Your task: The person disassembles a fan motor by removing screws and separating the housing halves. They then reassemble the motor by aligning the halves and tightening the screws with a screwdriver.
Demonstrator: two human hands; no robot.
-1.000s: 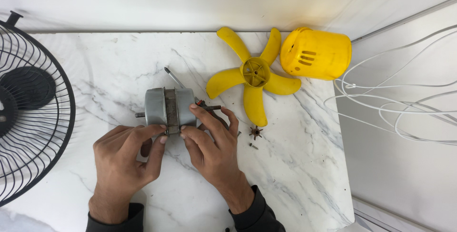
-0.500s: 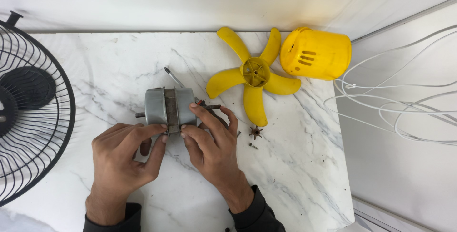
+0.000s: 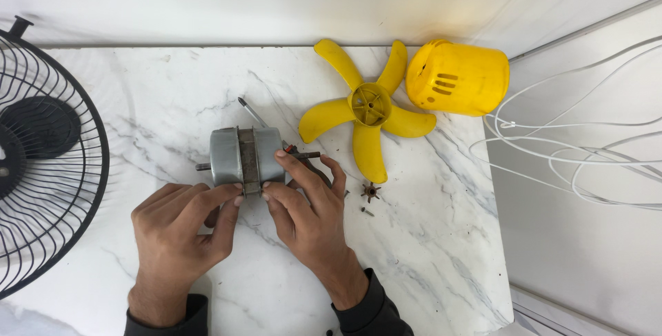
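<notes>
A grey metal fan motor (image 3: 241, 157) lies on its side on the white marble table (image 3: 158, 95), its shaft pointing left and right. My left hand (image 3: 183, 229) pinches the motor's near edge at the middle seam. My right hand (image 3: 307, 205) grips the motor's right end, fingers over its casing. A thin metal screwdriver shaft (image 3: 249, 110) sticks out from behind the motor. A yellow five-bladed fan propeller (image 3: 369, 112) lies just right of the motor.
A yellow plastic motor cover (image 3: 458, 77) lies on its side at the back right. A black wire fan guard (image 3: 45, 150) fills the left edge. A small dark star-shaped part (image 3: 372, 191) and a screw (image 3: 367, 210) lie near my right hand. White cable (image 3: 572, 150) loops off the table's right edge.
</notes>
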